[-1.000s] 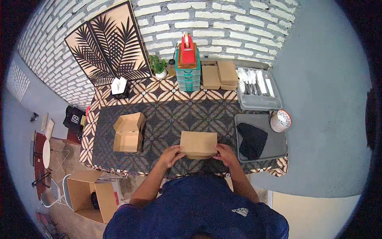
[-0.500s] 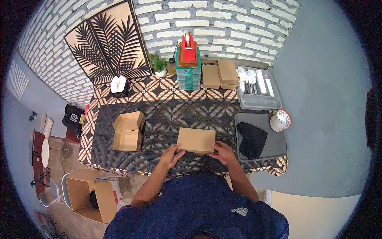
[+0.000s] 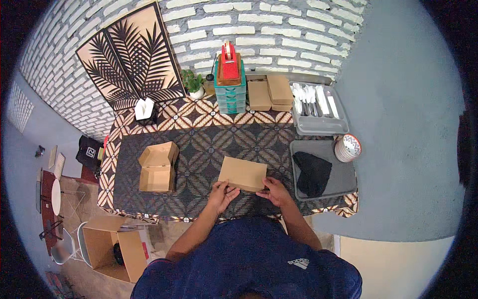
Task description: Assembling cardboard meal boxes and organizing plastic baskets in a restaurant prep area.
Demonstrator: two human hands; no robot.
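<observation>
Fingers point(image 3: 232, 193) of left hand point(image 3: 222, 197) and right hand point(image 3: 275, 193) grip a closed box point(image 3: 242, 173); left of them, another box point(image 3: 157, 174) isn't yet closed.

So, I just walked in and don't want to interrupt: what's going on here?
A person is holding a closed brown box over the dark table mat, the left hand at its near left corner and the right hand at its near right one. An open box stands to the left with its lid up. To the right, a gray tray holds a black cloth.
</observation>
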